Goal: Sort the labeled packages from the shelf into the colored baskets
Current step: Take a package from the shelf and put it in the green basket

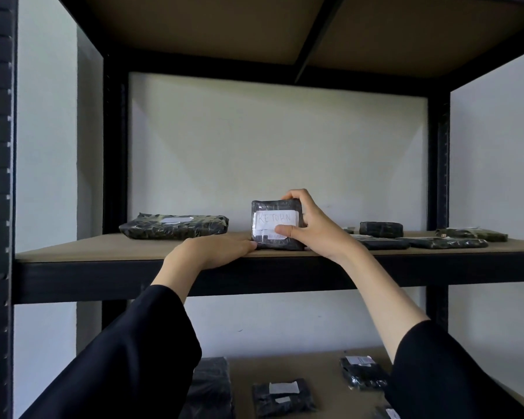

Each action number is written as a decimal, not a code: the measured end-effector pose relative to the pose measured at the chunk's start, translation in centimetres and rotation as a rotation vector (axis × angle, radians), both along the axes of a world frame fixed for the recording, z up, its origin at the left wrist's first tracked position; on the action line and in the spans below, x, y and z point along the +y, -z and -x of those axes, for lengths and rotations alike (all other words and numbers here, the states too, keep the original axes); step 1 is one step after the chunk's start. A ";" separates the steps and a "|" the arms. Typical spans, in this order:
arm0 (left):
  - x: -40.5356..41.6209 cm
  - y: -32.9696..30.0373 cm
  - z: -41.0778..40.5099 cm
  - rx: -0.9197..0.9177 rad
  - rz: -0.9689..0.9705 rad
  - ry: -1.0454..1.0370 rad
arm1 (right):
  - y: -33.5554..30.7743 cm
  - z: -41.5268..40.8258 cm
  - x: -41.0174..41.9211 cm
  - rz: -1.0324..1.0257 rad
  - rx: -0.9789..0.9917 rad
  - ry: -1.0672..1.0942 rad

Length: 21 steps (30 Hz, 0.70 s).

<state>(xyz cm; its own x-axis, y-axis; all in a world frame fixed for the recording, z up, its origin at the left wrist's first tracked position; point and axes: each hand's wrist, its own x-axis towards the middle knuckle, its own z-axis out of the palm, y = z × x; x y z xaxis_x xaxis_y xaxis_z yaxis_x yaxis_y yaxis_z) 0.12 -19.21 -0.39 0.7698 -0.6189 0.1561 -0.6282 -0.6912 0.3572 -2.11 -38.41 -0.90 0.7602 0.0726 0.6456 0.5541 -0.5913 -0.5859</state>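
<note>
A: Your right hand (307, 228) grips a small black-wrapped package (277, 225), thumb across its white label (275, 220) and fingers curled over the top far corner. The package stands upright on its edge on the shelf board (103, 252), label turned toward you. The writing looks like "RETURN", though the letters are rough.

B: And your left hand (215, 249)?

A: It lies flat on the board, fingers straight, fingertips touching the package's lower left corner. It holds nothing.

B: How far along are you?

A: Early or midway, I judge. No basket shows anywhere, so you cannot tell what is already sorted. Plenty is left: 1 long package (174, 226) just beyond your left hand, and at least 4 flat packages (442, 242) to the right of your right hand.

B: And lower down?

A: Below your forearms, the lower shelf (315, 367) holds at least 3 more labeled packages (282, 399). This one is only lifted for reading, not yet carried off.
</note>
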 end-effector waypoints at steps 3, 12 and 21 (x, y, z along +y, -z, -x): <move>-0.1 -0.1 0.2 -0.026 -0.005 -0.001 | 0.0 0.2 -0.1 -0.009 0.000 -0.063; 0.2 1.3 -0.6 -0.341 -0.052 -0.335 | 0.3 -0.1 -0.2 0.031 -0.070 -0.037; 2.8 2.9 2.1 -0.814 0.134 -0.256 | 0.7 3.1 2.7 0.045 -0.235 0.008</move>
<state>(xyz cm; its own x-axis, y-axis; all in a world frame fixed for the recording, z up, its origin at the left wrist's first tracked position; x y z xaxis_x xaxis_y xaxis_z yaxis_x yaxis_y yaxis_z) -2.02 -16.37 -3.28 0.4998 -0.3786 0.7790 -0.5546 -0.8308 -0.0480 -5.21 -35.75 -1.64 0.5897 0.0995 0.8015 0.6674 -0.6188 -0.4143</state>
